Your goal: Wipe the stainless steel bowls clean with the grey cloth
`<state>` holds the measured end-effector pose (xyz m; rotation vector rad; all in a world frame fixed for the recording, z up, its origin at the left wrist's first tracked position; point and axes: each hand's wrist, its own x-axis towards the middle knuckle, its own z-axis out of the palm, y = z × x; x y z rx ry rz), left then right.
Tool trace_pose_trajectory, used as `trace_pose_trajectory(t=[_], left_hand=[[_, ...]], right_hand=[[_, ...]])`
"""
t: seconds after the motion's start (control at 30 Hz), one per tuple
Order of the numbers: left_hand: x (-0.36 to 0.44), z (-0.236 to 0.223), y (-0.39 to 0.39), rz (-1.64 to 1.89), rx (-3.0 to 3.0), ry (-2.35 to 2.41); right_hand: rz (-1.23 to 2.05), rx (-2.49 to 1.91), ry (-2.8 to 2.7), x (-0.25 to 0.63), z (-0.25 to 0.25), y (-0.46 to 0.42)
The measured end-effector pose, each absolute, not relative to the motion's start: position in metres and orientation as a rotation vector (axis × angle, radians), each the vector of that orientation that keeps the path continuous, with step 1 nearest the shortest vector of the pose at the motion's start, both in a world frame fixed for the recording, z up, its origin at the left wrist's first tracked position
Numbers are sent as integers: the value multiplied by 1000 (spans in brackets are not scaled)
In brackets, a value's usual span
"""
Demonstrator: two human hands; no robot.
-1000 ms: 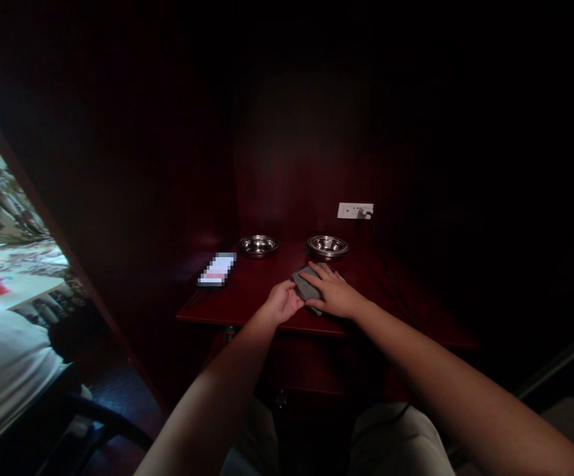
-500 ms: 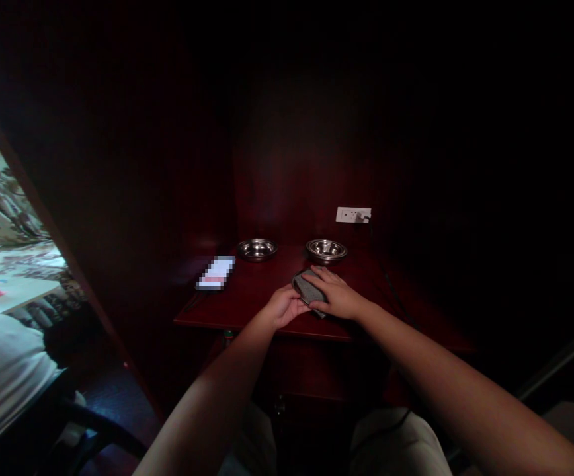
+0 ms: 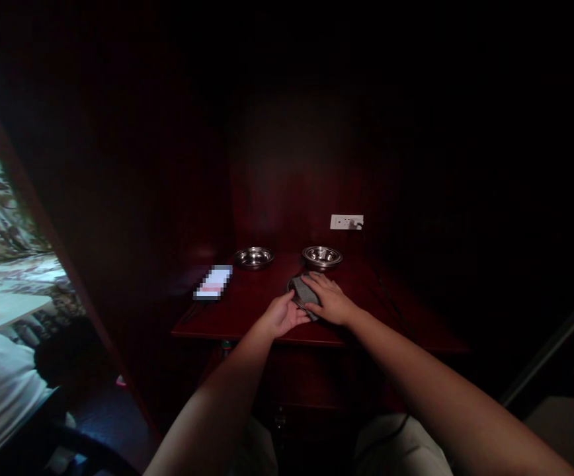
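Observation:
A folded grey cloth lies under my right hand, whose fingers are spread over it and press it down. Beneath the cloth, a thin curved rim shows at its left side, apparently that of a small metal dish; most of it is hidden. My left hand grips this dish from the near left, thumb on top and fingers underneath. Both hands are close together above the front part of the dark red desk.
Toward the back stand a shallow steel bowl and some nested steel bowls. A phone with a blurred screen lies at the left. A wall socket holds a plug. At far left, a person's pale shirt shows.
The view has tilted up and shifted slightly, so everything sits a little lower and further left. My right hand and the cloth remain over the dish, with my left hand still gripping it.

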<state>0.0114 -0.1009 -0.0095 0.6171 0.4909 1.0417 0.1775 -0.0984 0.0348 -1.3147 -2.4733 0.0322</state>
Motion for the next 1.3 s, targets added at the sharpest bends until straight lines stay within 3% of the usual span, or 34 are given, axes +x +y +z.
trace_pose_trajectory(t=[0.4,0.77,1.07,1.3], left_hand=[[12,-2,-108,1096,623,510],[15,-3,-109,1207,619,488],[14,-8,-112,1332,662,487],[19,-4,-126,1143,875,488]], right_hand=[[116,-1713,-1906,141,23,-105],[-169,-1561,-2121,145,26,-110],[-108,-1513,-2020,142,27,-109],[-102,-1714,-1803,139,28,-103]])
